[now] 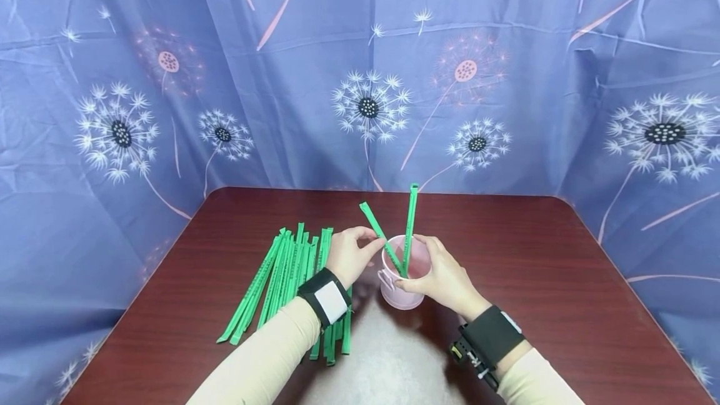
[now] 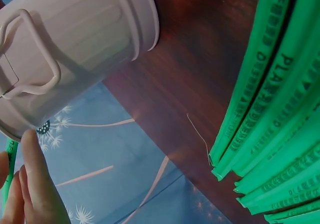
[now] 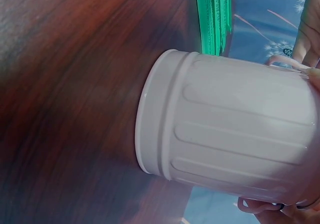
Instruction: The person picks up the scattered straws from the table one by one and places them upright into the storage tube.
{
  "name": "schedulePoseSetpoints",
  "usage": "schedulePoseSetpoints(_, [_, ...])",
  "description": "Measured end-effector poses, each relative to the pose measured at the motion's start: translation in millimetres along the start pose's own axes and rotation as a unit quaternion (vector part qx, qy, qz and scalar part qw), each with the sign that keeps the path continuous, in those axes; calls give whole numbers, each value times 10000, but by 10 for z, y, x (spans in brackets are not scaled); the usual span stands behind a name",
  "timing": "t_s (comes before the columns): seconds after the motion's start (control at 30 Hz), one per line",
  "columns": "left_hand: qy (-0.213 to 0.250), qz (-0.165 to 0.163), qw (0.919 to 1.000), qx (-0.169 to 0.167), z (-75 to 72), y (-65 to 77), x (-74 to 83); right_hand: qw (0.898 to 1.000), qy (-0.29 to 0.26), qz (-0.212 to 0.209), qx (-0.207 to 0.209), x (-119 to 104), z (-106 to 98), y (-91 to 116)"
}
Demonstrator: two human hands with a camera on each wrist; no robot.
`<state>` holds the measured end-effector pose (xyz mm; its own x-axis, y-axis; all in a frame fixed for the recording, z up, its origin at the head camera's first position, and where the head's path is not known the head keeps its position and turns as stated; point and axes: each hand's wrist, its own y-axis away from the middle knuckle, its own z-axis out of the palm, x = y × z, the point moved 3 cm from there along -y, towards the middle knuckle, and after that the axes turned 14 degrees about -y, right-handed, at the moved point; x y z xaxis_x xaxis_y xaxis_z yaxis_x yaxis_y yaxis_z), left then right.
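Observation:
A small pink bucket (image 1: 400, 297) with ribbed sides and little loop handles stands upright on the table. My right hand (image 1: 447, 277) grips it near the rim, thumb on the near side and fingers round the far side. Two green paper-wrapped straws stick out of it, one fairly upright (image 1: 411, 220) and one leaning left (image 1: 372, 219). At the left of the rim, my left hand (image 1: 350, 254) pinches the leaning straw between thumb and fingertips. The left wrist view shows its fingers (image 2: 37, 179) close below the bucket's rim, beside a short piece of straw (image 2: 11, 156).
A loose pile of several green wrapped straws (image 1: 281, 274) lies left of the bucket, partly under my left forearm. Blue dandelion-print cloth (image 1: 304, 111) hangs behind and beside the dark red-brown wooden table (image 1: 562, 280). A thin thread (image 2: 199, 134) lies near the straws.

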<state>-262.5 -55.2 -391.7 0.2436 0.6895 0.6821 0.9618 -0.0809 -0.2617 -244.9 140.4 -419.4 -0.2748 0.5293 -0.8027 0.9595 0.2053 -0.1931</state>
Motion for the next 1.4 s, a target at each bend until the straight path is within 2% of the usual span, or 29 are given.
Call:
schedulePoseSetpoints(0.1, [-323,79,9994,7,-45,-6,-26,10000,-14,42,-15,-6,-5,-1])
schedulePoseSetpoints(0.23, [-826,-85,9965,-73,-159,-28,-158,10000,-9,48,-26,-27,-12,-11])
schedulePoseSetpoints(0.37, [-1214,-524,9909,-234,-328,-73,-413,10000,-8,10,-47,-43,-15,-20])
schedulePoseSetpoints(0.47, [-1632,-868,9819,-425,-493,-99,-644,10000,-9,-8,-73,-45,-15,-23])
schedulePoseSetpoints(0.57, [-2230,-1116,9665,-601,-654,-112,-909,10000,22,-6,-89,-41,-15,-19])
schedulePoseSetpoints(0.73, [-3465,-1298,9257,-780,-835,-76,-1296,9999,48,31,-95,-22,-6,-12])
schedulePoseSetpoints(0.77, [-3625,-1353,9185,-816,-852,-61,-1363,9999,54,33,-98,-19,-2,-11])
schedulePoseSetpoints(0.83, [-3737,-1539,9099,-934,-874,-21,-1465,9999,64,28,-103,-15,7,-9])
schedulePoseSetpoints(0.9, [-3680,-1734,9076,-1040,-886,18,-1550,9999,75,26,-101,-12,15,-7])
schedulePoseSetpoints(1.03, [-3512,-1968,9082,-1149,-893,67,-1656,9999,74,12,-87,-15,23,1])
schedulePoseSetpoints(1.4, [-3212,-2063,9181,-1062,-900,49,-1761,10000,54,22,-17,5,-15,18])
